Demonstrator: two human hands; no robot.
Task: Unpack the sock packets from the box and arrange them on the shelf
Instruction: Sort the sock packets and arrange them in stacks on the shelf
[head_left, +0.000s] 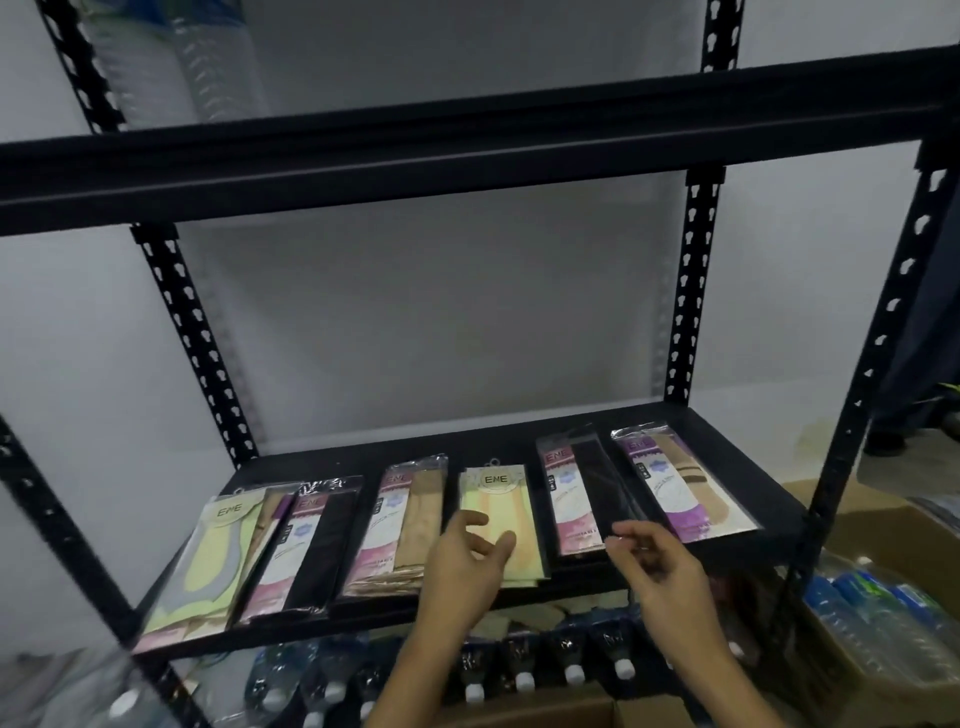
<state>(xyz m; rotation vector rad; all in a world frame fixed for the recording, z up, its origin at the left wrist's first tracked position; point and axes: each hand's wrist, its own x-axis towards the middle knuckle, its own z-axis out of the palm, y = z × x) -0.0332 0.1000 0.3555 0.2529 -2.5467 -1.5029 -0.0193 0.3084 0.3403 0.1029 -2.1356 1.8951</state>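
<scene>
Straightening the row, by the look of it: clear plastic sock packets (402, 519) lie flat, side by side, on the black metal shelf board (337, 465), so I judge the arranging step well along.

The left hand (462, 561) hangs over the near end of the pale yellow packet (496, 506), fingers spread and relaxed, gripping nothing. Whether the thumb brushes the plastic, I can't tell.

The right hand (657, 564) sits at the near corner of the pink-and-black packet (576, 499), fingers loosely curled, thumb and forefinger close together. Blur hides whether they pinch the packet's edge or hold nothing at all.

The purple-and-beige packet (680, 478) at the far right lies a touch askew, fanned away from its neighbour.

Next move, as I read it: light nudges to square these two middle packets with the shelf's front lip, then a reach for more stock. The brown cardboard box (883, 525) at lower right shows only plastic bottles (878, 597); the sock box I can't make out.
</scene>
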